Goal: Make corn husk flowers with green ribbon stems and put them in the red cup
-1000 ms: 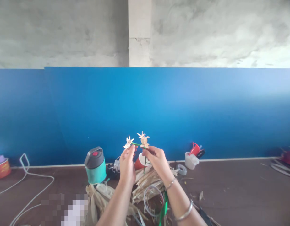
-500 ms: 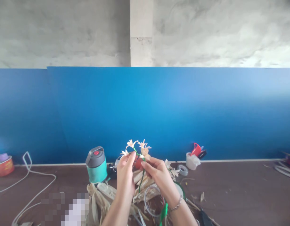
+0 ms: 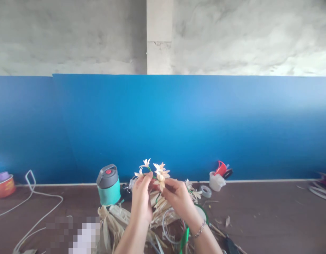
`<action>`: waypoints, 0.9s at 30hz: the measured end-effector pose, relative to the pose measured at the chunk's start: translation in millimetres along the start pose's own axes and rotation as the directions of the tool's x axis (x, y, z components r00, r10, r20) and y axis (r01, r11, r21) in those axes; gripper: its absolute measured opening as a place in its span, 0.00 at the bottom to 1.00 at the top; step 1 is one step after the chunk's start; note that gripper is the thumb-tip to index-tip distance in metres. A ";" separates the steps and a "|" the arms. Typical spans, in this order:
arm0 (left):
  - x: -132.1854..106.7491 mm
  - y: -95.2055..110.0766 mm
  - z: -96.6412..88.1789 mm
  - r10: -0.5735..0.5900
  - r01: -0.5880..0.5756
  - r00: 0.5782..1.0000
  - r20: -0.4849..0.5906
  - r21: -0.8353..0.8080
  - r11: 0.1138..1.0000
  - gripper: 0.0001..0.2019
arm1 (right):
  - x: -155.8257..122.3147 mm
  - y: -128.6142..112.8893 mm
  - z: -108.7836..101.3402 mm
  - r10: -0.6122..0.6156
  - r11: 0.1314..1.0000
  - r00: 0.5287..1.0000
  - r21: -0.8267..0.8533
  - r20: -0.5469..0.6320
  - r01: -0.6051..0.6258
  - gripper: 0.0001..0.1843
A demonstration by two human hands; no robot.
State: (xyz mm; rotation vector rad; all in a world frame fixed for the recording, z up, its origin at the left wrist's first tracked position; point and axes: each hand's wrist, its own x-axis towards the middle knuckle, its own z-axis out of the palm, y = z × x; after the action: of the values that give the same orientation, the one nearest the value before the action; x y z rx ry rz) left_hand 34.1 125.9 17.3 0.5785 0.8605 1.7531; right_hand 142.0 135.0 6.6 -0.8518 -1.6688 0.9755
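Between my two hands, above the brown table, is a spray of cream artificial flowers (image 3: 160, 173) on a green-wrapped stem. My left hand (image 3: 142, 192) pinches the spray's branch with thumb and fingers, just below the two left blossoms. Close against the right-hand blossoms, my right hand (image 3: 177, 193) has its thumb and fingers closed on the spray; the exact grip point is hidden behind petals. Dried corn husks (image 3: 110, 225) lie beneath my forearms. More cream flowers (image 3: 194, 190) rest behind my right hand.
A teal jar with a grey lid (image 3: 109, 188) stands at left. Right of my hands are a clear tape roll (image 3: 205, 191) and a white cup (image 3: 217, 181) holding red-handled tools. Green tape (image 3: 184, 240) lies near my right forearm. A white cable (image 3: 46, 195) loops at left.
The spray has turned and tilted: its right-hand blossoms now face me and hang lower, and the stem below is mostly hidden. Both hands stay in nearly the same place.
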 end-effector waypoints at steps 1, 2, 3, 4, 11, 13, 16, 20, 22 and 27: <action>-0.1 0.5 0.3 -0.006 0.006 1.000 0.005 -0.005 1.000 0.10 | 0.0 0.8 -0.6 -0.001 1.000 1.000 0.003 -0.001 0.001 0.10; -0.4 0.9 0.5 -0.012 0.012 1.000 0.009 -0.009 1.000 0.11 | 0.1 2.0 -1.2 0.004 1.000 1.000 0.008 -0.001 -0.004 0.10; -0.6 1.3 0.6 -0.019 0.020 1.000 0.010 -0.013 1.000 0.11 | 0.1 3.4 -1.8 0.014 1.000 1.000 0.014 0.000 -0.014 0.11; -1.0 1.5 0.6 -0.027 0.027 1.000 0.010 -0.015 1.000 0.11 | 0.2 4.8 -2.2 0.029 0.999 1.000 0.019 0.000 -0.029 0.12; -1.9 3.1 -1.1 -0.041 0.041 0.999 0.002 -0.023 0.999 0.11 | 0.5 6.7 -0.4 0.097 0.993 0.995 0.066 0.004 -0.097 0.15; -0.8 3.3 -2.1 -0.036 0.037 0.999 0.012 -0.027 0.999 0.11 | 0.4 4.8 0.4 0.101 0.991 0.995 0.090 0.005 -0.101 0.14; 1.1 3.7 -3.9 -0.027 0.028 0.999 0.029 -0.027 0.999 0.11 | 0.4 1.1 -0.3 0.096 0.988 0.995 0.116 0.023 -0.098 0.15; 1.9 4.9 -6.0 -0.025 0.026 0.999 0.040 -0.023 0.999 0.12 | 0.1 -4.7 -2.6 0.105 0.986 0.992 0.120 0.069 -0.113 0.18; 2.1 5.5 -6.9 -0.025 0.026 0.998 0.053 -0.018 1.000 0.12 | -0.1 -7.2 -3.0 0.109 0.984 0.991 0.132 0.075 -0.118 0.18; 6.1 4.6 -11.4 -0.017 0.017 0.995 0.103 0.005 1.000 0.10 | -1.2 -12.2 -2.3 0.128 0.975 0.988 0.173 0.090 -0.142 0.18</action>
State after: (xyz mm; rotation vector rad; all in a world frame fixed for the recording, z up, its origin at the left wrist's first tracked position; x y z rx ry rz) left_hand 21.0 127.6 13.7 0.6571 0.7948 1.6915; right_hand 143.5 129.2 17.5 -0.8227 -1.5765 1.2474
